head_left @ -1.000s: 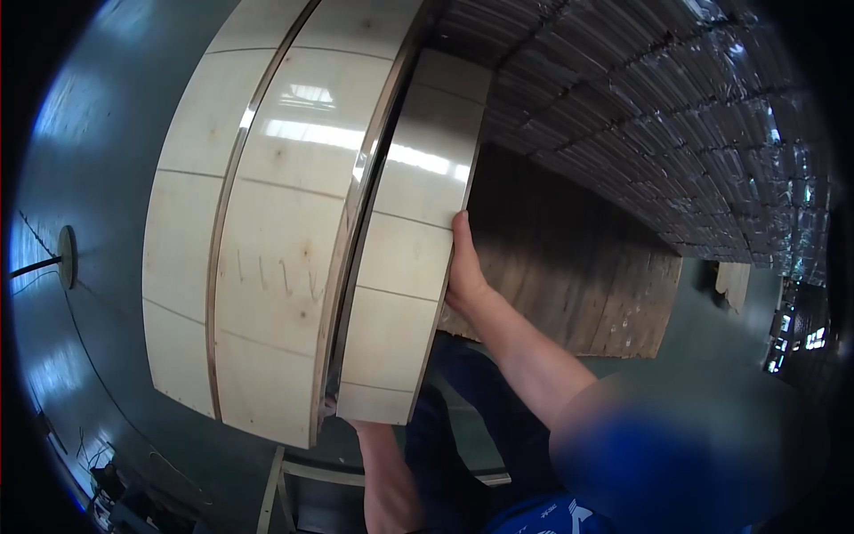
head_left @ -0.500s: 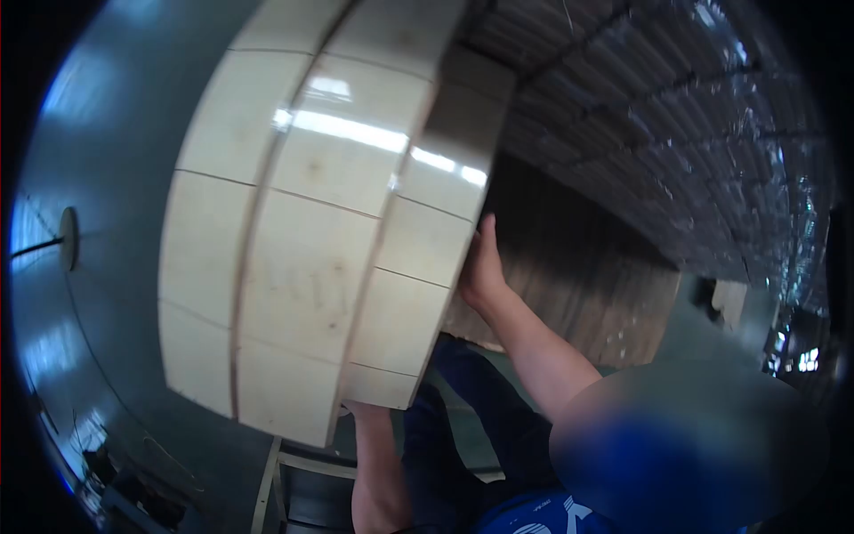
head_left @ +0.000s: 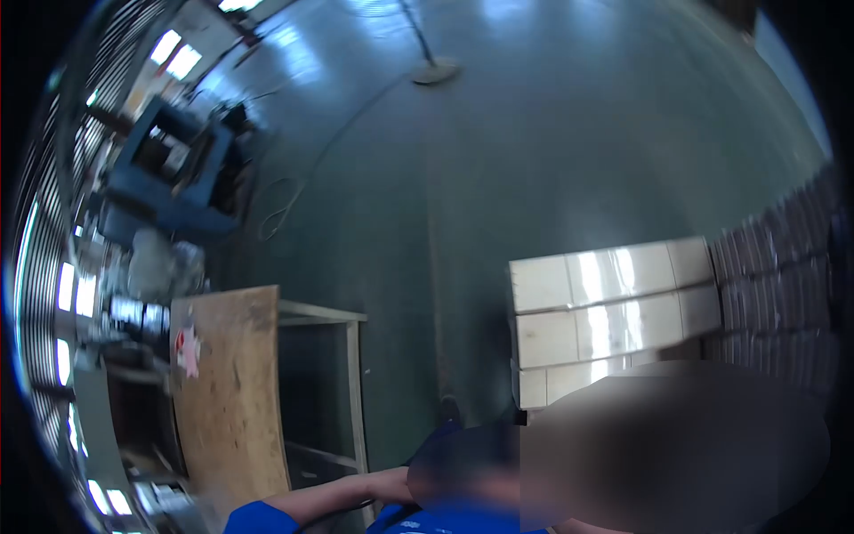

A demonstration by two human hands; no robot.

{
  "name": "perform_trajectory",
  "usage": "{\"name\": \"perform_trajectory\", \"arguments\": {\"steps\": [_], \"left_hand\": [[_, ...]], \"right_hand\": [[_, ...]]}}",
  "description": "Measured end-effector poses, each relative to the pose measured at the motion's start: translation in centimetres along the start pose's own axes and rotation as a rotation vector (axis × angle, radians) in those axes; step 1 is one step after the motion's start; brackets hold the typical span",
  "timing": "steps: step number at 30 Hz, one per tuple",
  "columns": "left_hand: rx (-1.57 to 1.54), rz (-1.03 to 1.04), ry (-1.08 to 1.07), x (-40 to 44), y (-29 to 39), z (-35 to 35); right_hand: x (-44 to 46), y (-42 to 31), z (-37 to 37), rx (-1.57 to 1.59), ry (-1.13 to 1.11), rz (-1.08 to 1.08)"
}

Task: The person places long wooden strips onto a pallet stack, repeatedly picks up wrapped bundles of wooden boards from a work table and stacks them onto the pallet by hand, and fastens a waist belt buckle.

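My left hand [head_left: 389, 486] is in front of my blue shirt at the bottom of the head view. Its forearm reaches in from the lower left, and its fingers are lost in smear and shadow. My right hand does not show; a large blurred patch covers the lower right. Just beyond that patch stands a stack of pale, glossy panels [head_left: 544, 340] in tiers, marked by thin dark seams. Neither hand is seen touching the stack.
At the left is a wood-topped table [head_left: 233, 392] with a pale frame [head_left: 354, 383] beside it. Farther back are a blue machine [head_left: 218, 191], a loose cable [head_left: 342, 133] and a round stand base [head_left: 434, 73]. Dark bundled stacks [head_left: 774, 240] line the right side.
The view has swung left and widened. Earlier both hands were at the edges of the large pale panels close up; now the panels appear lower right, and my left hand is away from them.
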State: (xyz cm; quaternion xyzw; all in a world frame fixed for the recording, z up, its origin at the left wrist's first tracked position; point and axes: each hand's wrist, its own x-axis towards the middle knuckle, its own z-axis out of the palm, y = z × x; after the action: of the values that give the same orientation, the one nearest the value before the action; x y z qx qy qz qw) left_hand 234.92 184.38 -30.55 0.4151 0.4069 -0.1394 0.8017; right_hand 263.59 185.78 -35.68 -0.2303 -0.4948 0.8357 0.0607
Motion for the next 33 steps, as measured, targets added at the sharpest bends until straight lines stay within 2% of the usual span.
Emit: {"name": "perform_trajectory", "arguments": {"steps": [2, 5, 8, 10, 11, 14, 16, 21, 24, 28, 33], "left_hand": [[-0.051, -0.019, 0.104, -3.7, -0.7, 1.6], [-0.271, 0.009, 0.218, -8.3, -2.7, 5.1], [-0.039, 0.208, 0.495, -10.5, -5.8, 8.6], [-0.153, 0.209, 0.538, -12.1, -8.3, 10.3], [-0.212, 0.208, 0.546, -12.9, -9.7, 11.7], [-0.837, 0.33, 0.492, -15.3, -14.0, 16.1], [-0.813, 0.453, 0.555, -16.8, -17.5, 18.6], [-0.909, 0.792, 0.748, -17.8, -26.5, 24.2], [-0.959, 0.874, 0.828, -19.4, -30.5, 27.2], [-0.993, 0.898, 0.94, -22.0, -33.1, 31.4], [-1.328, 1.21, 1.253, -20.0, -35.0, 36.2]], "right_hand": [[1.5, -2.1, 0.3, -0.128, -0.111, 0.052], [3.5, -5.5, 2.5, -0.265, -0.215, 0.007], [6.6, -8.6, 6.0, -0.491, -0.333, -0.022], [8.8, -9.7, 9.2, -0.615, -0.433, -0.026], [10.1, -9.9, 10.8, -0.656, -0.491, -0.024], [12.9, -9.9, 16.6, -0.73, -0.576, -0.052], [14.5, -9.8, 21.4, -0.793, -0.611, -0.104], [18.1, -9.5, 32.4, -0.92, -0.774, -0.07], [19.7, -8.2, 37.6, -0.975, -0.844, -0.045], [21.2, -7.8, 43.6, -1.016, -0.964, -0.025], [22.0, -6.6, 48.9, -1.008, -1.122, -0.054]]}}
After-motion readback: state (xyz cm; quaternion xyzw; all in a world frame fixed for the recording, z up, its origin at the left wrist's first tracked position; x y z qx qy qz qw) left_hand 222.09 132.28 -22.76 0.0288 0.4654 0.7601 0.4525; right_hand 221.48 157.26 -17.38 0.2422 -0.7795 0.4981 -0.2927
